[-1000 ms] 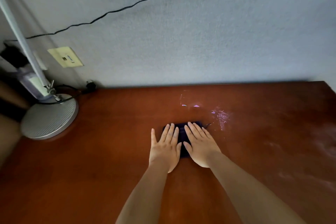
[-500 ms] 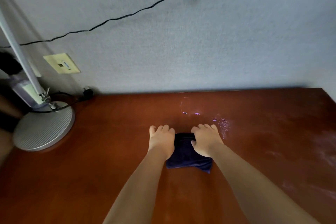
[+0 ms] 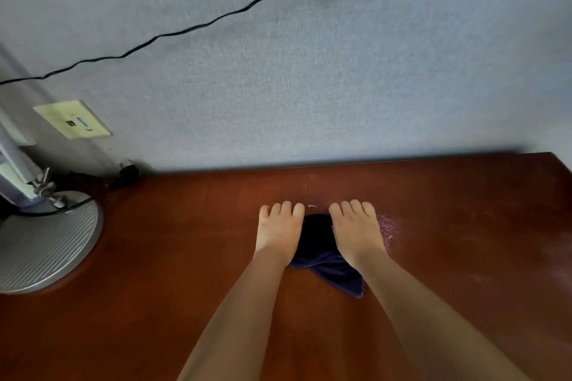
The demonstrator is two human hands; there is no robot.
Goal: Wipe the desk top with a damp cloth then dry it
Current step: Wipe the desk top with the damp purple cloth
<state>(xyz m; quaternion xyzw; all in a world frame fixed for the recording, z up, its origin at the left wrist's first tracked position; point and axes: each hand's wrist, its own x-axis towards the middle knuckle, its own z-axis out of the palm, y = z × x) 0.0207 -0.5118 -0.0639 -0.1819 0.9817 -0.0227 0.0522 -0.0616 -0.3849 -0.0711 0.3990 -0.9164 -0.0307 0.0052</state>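
A dark blue cloth point(image 3: 328, 260) lies bunched on the reddish-brown desk top point(image 3: 173, 257), near its middle. My left hand point(image 3: 280, 230) grips the cloth's left side with fingers curled under. My right hand point(image 3: 356, 230) grips its right side the same way. Both hands hide the cloth's far edge; a loose corner hangs out toward me, between my forearms. A wet, glistening patch point(image 3: 387, 226) shows on the desk just right of my right hand.
A lamp's round silver base point(image 3: 43, 244) stands at the desk's left end with its pole rising out of view. A black cable point(image 3: 185, 29) runs across the grey wall, and a cream wall plate point(image 3: 72, 119) sits above the lamp. The desk's right corner is at the far right.
My hands went from lying flat on the folded cloth to curling and gripping it. The cloth has bunched up and a corner now trails toward me.
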